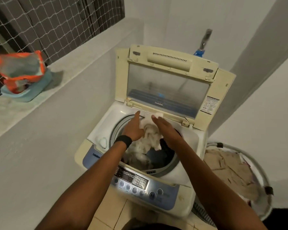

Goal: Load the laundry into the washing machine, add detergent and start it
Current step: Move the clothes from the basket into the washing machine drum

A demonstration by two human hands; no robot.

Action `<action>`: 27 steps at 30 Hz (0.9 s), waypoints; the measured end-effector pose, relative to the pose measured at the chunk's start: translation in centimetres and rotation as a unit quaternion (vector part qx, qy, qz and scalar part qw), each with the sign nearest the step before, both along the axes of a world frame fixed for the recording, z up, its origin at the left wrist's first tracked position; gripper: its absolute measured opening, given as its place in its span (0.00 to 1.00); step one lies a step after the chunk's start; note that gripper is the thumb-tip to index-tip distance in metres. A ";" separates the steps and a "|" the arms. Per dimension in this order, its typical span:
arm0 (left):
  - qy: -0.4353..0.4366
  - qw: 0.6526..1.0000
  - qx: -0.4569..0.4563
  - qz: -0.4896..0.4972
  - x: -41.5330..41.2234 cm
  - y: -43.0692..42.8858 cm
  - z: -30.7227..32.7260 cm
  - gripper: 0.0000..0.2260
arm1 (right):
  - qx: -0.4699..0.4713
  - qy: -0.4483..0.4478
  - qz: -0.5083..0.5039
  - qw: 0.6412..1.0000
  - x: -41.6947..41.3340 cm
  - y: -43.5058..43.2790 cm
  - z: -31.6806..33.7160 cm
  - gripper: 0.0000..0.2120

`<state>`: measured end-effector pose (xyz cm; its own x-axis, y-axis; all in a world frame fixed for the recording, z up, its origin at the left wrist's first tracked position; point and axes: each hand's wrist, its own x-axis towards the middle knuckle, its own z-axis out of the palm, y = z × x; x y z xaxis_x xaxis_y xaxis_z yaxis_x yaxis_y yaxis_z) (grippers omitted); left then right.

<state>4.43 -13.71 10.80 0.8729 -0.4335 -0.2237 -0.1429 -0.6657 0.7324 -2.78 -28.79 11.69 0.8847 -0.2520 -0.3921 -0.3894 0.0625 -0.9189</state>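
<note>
Nearest the lens, the left forearm (90,176) and right forearm (214,176) stretch forward over the control panel (136,180) of the top-loading washing machine (106,123).

At the fingers: the right hand (166,130) lies flat, fingers (158,121) straight and close together, palm down on the white garment (150,140), tips at the back rim of the drum (118,128). The left hand (134,130) has 1 finger stretched to that rim and the rest folded; whether they pinch cloth I cannot tell. A black wristband (123,141) sits on the left wrist.

The white garment is heaped high at the back of the drum and spills onto the rim, with dark garments (166,146) lower to the right. It looks light, limp and dry, so it should crumple and slide rather than resist. The best hold, I judge, is a loose bunch at the fold on the rim, pushed down with flat palms so nothing snags under the raised lid (168,83).

Outward: more laundry lies in the round laundry basket (263,173) at right. An orange detergent pouch (22,68) stands in a blue tub (28,95) on the left ledge (23,110), well apart from the machine.
</note>
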 end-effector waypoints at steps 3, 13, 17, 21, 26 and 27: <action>-0.027 1.000 0.005 0.007 0.2 0.5 -0.5 0.39 | 0.009 0.049 0.038 0.998 -0.3 0.2 0.3 0.31; -0.024 0.996 -0.039 -0.071 -0.7 -4.8 -1.7 0.30 | -0.030 -0.032 -0.032 0.999 -4.2 -3.8 -1.1 0.15; -0.034 0.991 -0.053 -0.119 -1.8 -9.3 -1.9 0.27 | -0.059 -0.041 -0.103 0.992 -6.4 -7.4 -1.6 0.14; -0.022 0.982 -0.058 -0.178 -4.6 -14.5 -2.3 0.27 | -0.065 -0.025 -0.193 0.979 -10.5 -11.3 -2.4 0.13; -0.023 0.955 -0.016 -0.295 -9.0 -20.2 -3.7 0.21 | -0.111 0.016 -0.303 0.946 -17.2 -15.7 -4.0 0.10; -0.031 0.946 0.002 -0.323 -9.9 -21.2 -4.2 0.20 | -0.120 0.025 -0.323 0.938 -18.6 -16.3 -4.3 0.09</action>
<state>-5.48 -34.91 6.63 0.4378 -0.8800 -0.1841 -0.5638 -0.4282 0.7063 -21.40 -45.06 7.43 0.4988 -0.8156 -0.2933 -0.3853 0.0945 -0.9179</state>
